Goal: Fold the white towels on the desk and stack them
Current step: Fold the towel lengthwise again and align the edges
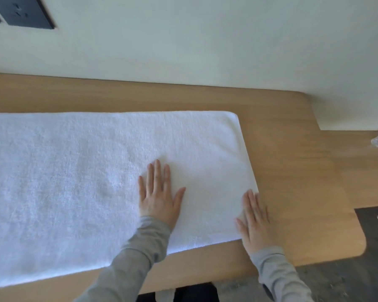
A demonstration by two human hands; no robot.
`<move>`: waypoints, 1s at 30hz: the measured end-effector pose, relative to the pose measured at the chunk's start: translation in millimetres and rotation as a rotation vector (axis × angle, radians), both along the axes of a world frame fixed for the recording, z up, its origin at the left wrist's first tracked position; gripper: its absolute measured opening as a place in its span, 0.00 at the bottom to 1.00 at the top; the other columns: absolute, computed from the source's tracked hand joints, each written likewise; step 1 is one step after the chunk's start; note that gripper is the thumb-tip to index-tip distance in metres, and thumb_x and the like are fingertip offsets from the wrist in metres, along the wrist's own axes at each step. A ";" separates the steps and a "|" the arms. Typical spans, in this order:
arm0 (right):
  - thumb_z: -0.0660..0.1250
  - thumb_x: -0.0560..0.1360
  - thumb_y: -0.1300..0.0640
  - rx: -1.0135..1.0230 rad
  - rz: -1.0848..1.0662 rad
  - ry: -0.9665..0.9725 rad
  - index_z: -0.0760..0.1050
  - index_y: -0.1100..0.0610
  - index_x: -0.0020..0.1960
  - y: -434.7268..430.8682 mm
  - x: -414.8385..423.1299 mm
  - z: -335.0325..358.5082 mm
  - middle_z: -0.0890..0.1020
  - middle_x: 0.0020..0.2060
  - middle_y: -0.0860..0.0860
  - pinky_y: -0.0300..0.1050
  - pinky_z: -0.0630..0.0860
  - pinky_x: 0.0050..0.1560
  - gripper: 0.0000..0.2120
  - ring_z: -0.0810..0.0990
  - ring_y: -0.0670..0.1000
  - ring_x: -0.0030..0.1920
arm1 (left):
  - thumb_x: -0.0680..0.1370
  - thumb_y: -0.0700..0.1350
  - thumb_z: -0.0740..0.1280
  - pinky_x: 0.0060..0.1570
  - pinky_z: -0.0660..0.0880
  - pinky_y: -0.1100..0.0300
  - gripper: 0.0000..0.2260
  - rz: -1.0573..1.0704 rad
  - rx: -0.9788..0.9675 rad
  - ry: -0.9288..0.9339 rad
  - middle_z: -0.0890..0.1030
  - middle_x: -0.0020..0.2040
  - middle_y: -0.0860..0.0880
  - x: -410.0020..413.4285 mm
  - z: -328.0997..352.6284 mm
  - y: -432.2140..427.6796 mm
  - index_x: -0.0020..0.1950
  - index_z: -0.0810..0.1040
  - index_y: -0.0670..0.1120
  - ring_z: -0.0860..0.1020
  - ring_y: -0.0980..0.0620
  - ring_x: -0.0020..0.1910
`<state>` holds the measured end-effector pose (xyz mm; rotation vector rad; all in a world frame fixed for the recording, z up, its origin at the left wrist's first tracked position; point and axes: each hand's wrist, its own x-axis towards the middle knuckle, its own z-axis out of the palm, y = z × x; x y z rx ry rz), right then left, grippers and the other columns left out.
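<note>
While both hands are lying flat, neither is gripping anything. The left hand [159,197] is pressing straight fingers down on the white towel [74,182]. The right hand [254,221] is resting, fingers straight, across the towel's short edge, partly on cloth and partly on the desk [292,171].

The towel is lying spread on the desk. It is running from under the right hand, beneath the left, and on beyond the left hand out of view. One corner is sitting ahead of the right fingertips; the other is lying just beside the heel of that hand.

Assessment: the cloth is looking like thick terry, soft and limp, light enough for a fingertip pinch, and unlikely to slide freely on wood. It will probably sag if lifted at one point only. The best holds appear to be the two corners by the right hand, one pinched in each hand, to carry that edge over toward the far end. No folded stack is showing.
</note>
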<state>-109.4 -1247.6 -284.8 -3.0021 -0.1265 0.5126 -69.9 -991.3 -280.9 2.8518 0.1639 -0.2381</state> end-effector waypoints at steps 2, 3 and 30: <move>0.36 0.76 0.39 0.067 0.011 0.023 0.34 0.52 0.74 -15.2 11.6 6.7 0.36 0.73 0.45 0.46 0.37 0.74 0.31 0.39 0.48 0.76 | 0.73 0.64 0.29 0.74 0.36 0.47 0.34 0.028 0.035 0.017 0.36 0.77 0.45 -2.6 -3.0 -6.8 0.74 0.32 0.46 0.36 0.45 0.75; 0.40 0.79 0.40 0.127 -0.007 0.020 0.36 0.52 0.74 -21.7 21.0 11.8 0.38 0.73 0.45 0.44 0.38 0.74 0.30 0.41 0.48 0.76 | 0.73 0.64 0.29 0.74 0.36 0.47 0.34 0.036 0.054 0.019 0.36 0.77 0.45 -2.0 -4.7 -7.9 0.74 0.32 0.46 0.36 0.45 0.75; 0.70 0.73 0.52 0.519 0.238 0.376 0.72 0.61 0.61 34.0 367.5 25.4 0.77 0.55 0.57 0.44 0.70 0.55 0.21 0.75 0.53 0.52 | 0.67 0.37 0.77 0.57 0.71 0.49 0.29 2.136 -1.181 -0.190 0.76 0.49 0.39 -26.7 34.4 -215.2 0.62 0.68 0.33 0.75 0.36 0.56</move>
